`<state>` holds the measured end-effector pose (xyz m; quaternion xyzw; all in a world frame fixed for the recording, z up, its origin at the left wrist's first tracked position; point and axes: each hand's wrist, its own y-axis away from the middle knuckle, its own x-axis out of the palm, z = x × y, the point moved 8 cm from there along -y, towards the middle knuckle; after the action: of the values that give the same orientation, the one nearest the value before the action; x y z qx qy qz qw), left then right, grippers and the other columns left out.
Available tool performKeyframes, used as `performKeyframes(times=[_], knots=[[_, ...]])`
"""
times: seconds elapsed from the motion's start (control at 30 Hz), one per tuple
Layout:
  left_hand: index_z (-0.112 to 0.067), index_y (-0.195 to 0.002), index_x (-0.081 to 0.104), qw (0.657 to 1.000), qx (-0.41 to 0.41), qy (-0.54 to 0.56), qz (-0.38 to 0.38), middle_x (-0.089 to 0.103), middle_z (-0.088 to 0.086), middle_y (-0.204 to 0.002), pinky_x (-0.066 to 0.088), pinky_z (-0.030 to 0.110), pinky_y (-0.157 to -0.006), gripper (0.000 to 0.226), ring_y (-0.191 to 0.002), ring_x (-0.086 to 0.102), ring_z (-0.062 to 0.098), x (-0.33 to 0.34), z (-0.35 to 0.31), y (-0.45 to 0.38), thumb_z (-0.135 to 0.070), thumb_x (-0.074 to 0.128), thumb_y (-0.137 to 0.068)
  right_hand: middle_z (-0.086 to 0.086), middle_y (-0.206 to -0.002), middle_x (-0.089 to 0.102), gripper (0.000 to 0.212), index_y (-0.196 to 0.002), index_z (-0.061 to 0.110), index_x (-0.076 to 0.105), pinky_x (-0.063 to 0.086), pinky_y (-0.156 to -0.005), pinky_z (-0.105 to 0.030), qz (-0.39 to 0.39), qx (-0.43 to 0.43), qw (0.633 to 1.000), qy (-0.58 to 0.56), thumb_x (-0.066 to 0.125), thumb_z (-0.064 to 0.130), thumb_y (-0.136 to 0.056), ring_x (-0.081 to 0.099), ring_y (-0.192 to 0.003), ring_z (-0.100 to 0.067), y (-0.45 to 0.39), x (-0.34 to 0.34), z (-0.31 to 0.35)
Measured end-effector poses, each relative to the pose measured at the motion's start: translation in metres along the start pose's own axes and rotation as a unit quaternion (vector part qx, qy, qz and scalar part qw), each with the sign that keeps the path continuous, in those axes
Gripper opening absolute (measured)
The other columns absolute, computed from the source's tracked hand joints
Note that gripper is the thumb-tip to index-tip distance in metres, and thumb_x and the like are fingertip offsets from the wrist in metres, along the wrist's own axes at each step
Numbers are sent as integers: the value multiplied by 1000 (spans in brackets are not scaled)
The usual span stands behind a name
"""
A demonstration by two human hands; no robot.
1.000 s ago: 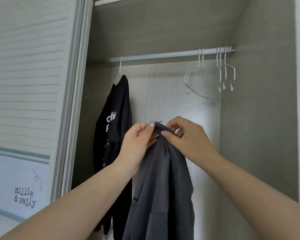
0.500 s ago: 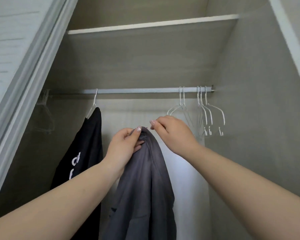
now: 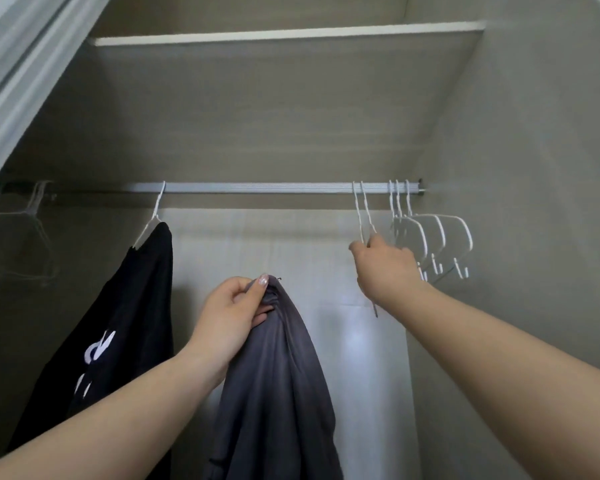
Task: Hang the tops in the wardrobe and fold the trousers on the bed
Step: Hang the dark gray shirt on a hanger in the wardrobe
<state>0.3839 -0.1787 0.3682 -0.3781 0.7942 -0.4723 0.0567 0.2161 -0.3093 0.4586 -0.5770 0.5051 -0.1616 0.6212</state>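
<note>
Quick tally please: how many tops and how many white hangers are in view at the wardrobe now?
Tops: 2, the black top hung, the grey top held by the left hand.
White hangers: 6, one loaded hanger, five bare hangers, gripped at by the right hand.
Total: 8. The dim hangers far left are uncountable.

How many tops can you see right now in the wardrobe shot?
2. A black top hangs on a white hanger at the left of the rail; a grey top is gripped by the left hand, not yet hung. More could be hidden behind the door.
</note>
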Motion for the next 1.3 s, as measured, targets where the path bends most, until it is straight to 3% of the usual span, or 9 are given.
performKeyframes(times=[0.13, 0.3, 0.4, 0.47, 0.6, 0.77, 0.83, 1.0, 1.3], knots=[[-12, -76, 60, 1000, 0, 16, 14, 71, -5, -67, 53, 15, -64, 23, -71, 69, 4, 1, 6, -2, -28, 59, -92, -15, -112, 59, 46, -127, 9, 39, 39, -68, -35, 24, 44, 999, -16, 42, -5, -82, 61, -99, -35, -4, 12, -22], [-10, -75, 59, 998, 0, 49, 34, 70, -4, -63, 53, 13, -60, 23, -68, 69, 4, 3, 7, -8, -25, 59, -92, -15, -111, 63, 52, -138, 8, 34, 38, -68, -34, -16, 103, 993, -47, 40, -2, -87, 61, -100, -34, -12, 2, -32], [-10, -75, 59, 998, -2, 47, 38, 70, -4, -65, 54, 13, -61, 24, -68, 69, 4, 0, 6, -9, -25, 58, -93, -14, -102, 67, 34, -115, 7, 57, 38, -64, -32, -54, 112, 992, -39, 45, -3, -84, 62, -90, -33, -16, -15, -33], [-9, -76, 58, 998, -9, 43, 40, 70, -3, -66, 54, 15, -64, 25, -69, 69, 4, -5, 6, -9, -26, 57, -93, -15, -96, 67, 24, -102, 8, 59, 37, -61, -30, -97, 112, 987, -58, 43, 0, -86, 54, -76, -31, -16, -29, -33], [-10, -79, 60, 998, -43, 29, 45, 67, 3, -78, 53, 27, -79, 27, -80, 66, 11, -21, 13, -9, -32, 57, -93, -17, -92, 66, 29, -112, 12, 56, 31, -60, -33, -200, 88, 968, -121, 32, 24, -101, 52, -76, -32, -7, -54, -25], [-22, -51, 53, 993, -90, 47, 64, 44, -5, -49, 40, 16, -42, 42, -41, 43, 4, -48, 25, -8, -32, 58, -92, -13, -92, 69, 31, -112, 23, 60, 35, -63, -34, -233, 34, 964, -125, 34, 35, -100, 59, -88, -36, 13, -77, -1], [-22, -44, 48, 993, -95, 11, 66, 39, -3, -47, 33, 15, -35, 47, -37, 37, 6, -59, 31, -8, -24, 59, -90, -10, -92, 69, 30, -108, 26, 62, 35, -63, -33, -242, 8, 965, -101, 35, 37, -99, 59, -89, -35, 26, -83, 10], [-13, -57, 43, 986, -117, -78, 87, 47, 0, -47, 36, 15, -37, 33, -38, 43, 5, -83, 43, 0, -1, 50, -86, -5, -86, 67, 27, -108, 31, 59, 29, -58, -31, -233, -15, 968, -91, 34, 39, -101, 59, -80, -33, 60, -81, 22], [-14, -86, 65, 926, -128, -331, 126, 57, 0, -70, 42, 15, -40, 21, -51, 52, 7, -126, 70, 17, 2, 53, -85, -11, -96, 56, 27, -105, 19, 63, 38, -62, -36, -169, -69, 975, -129, 43, 35, -97, 58, -83, -41, 106, -42, 19]])
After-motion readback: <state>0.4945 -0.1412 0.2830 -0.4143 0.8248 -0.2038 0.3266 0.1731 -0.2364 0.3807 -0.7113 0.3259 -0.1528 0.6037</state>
